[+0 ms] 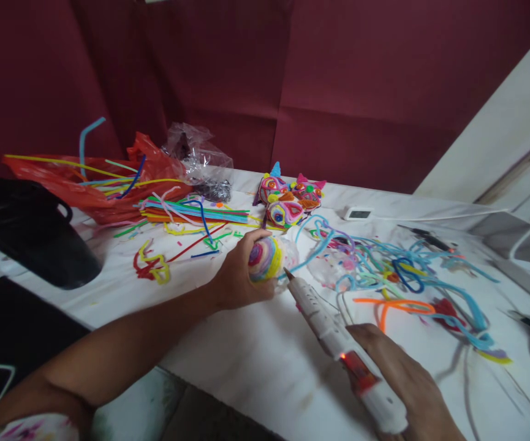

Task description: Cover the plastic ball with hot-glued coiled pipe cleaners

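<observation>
My left hand (241,272) is wrapped round a small rounded piece (267,258) covered in coils of purple, pink, white and yellow pipe cleaner. A light blue pipe cleaner (310,254) reaches up to its right side. My right hand (397,373) grips a white glue gun (333,327) with a lit red light on its body. The gun's dark nozzle points up and left, close beside the coiled piece; whether they touch I cannot tell. Behind stand several colourful finished pieces (292,196) with eyes and horns.
A red plastic bag (103,202) with pipe cleaners lies back left, beside a clear bag (200,159). A black container (39,239) is at the left. Tangled pipe cleaners (407,275) spread over the right of the white table (246,361). A small white display (357,214) sits behind.
</observation>
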The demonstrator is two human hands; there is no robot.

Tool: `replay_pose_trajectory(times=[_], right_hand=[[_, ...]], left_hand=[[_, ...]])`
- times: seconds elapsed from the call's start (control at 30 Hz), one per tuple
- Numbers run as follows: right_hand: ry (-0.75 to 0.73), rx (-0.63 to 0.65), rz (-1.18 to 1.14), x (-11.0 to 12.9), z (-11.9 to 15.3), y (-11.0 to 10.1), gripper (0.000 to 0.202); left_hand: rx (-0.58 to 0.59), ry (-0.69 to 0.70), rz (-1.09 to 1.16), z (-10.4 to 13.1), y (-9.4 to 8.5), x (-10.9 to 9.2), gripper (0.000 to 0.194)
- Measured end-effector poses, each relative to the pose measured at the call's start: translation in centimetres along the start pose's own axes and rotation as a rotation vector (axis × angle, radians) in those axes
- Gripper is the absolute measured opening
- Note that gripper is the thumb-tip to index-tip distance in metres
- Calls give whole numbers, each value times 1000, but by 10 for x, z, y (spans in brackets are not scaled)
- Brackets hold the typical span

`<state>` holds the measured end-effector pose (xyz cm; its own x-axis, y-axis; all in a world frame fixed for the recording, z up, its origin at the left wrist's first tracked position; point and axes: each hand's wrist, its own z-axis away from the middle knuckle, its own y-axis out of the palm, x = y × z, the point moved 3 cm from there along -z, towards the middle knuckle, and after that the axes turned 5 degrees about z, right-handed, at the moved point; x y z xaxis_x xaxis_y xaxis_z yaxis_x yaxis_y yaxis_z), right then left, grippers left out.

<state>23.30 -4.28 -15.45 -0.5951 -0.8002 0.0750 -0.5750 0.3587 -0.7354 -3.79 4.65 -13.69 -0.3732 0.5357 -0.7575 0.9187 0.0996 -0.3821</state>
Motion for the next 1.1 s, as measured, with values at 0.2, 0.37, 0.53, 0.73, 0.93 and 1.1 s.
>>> replay_pose_trajectory(times=[0.2, 0.37, 0.53, 0.73, 0.93, 1.1], right_hand=[[0, 26, 1, 4, -1, -1, 23], [4, 16, 9, 3, -5, -1, 24], [13, 10, -4, 1, -7, -3, 22], [75, 24, -53, 0, -5, -5, 19], [26, -4, -27, 2, -1, -5, 25], [13, 10, -20, 1, 2, -4, 27]], left_hand=[[-16, 10, -14, -1, -1, -1, 76], [-2, 16, -10, -1, 0, -2, 75], [4, 56, -26, 2, 0, 1, 76], [13, 109, -43, 5, 1, 4, 78], [9, 179, -59, 5, 0, 5, 79], [-7, 193, -64, 5, -2, 6, 79]])
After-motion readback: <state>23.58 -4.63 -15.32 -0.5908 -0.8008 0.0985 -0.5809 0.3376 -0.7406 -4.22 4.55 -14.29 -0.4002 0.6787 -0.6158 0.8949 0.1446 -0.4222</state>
